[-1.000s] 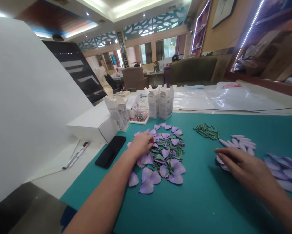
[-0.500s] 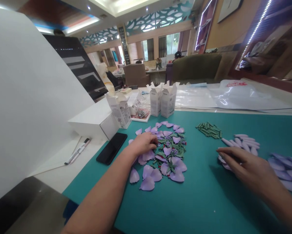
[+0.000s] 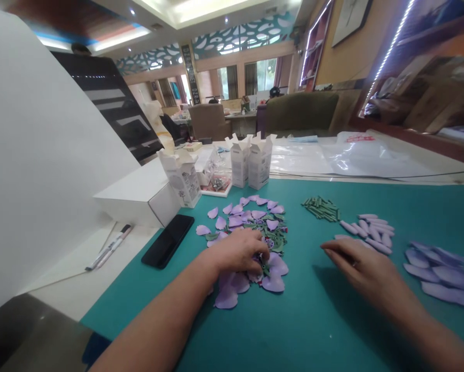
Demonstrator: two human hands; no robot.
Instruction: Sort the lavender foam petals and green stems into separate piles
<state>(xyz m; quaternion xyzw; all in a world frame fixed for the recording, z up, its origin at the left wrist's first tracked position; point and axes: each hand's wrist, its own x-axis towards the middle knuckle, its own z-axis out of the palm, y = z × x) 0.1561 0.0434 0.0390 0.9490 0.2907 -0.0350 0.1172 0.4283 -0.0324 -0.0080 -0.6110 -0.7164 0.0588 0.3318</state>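
Looking down the room: we see an olive armchair (image 3: 302, 113) and a brown chair (image 3: 207, 121) beyond our bench.

Bench: glossy plastic sheeting (image 3: 356, 157) lies behind a teal cutting mat (image 3: 131, 305).

Mat's far left: we have a white box (image 3: 135, 199), three printed cartons (image 3: 240, 163), a white tray of small bagged parts (image 3: 216, 183), a black smartphone (image 3: 167, 241) and two marker pens (image 3: 108, 248).

Mat's right: we see green stem pieces (image 3: 320, 208), pale narrow petals (image 3: 369, 230) and wider lilac petals (image 3: 437, 274).

Main pile: lilac fabric petals (image 3: 273, 281) and green leaves (image 3: 276, 240) spread in a rough, roundish heap at the mat's centre, directly beneath our left hand.

Left hand (image 3: 237, 251): fingers curl down into the heap; they hide whatever is under them, so we cannot tell if they pinch anything.

Right hand (image 3: 358, 261): fingers lie extended and together, holding nothing we can see, just beside the pale narrow petals and well right of the heap.

Nearer hand: our left.
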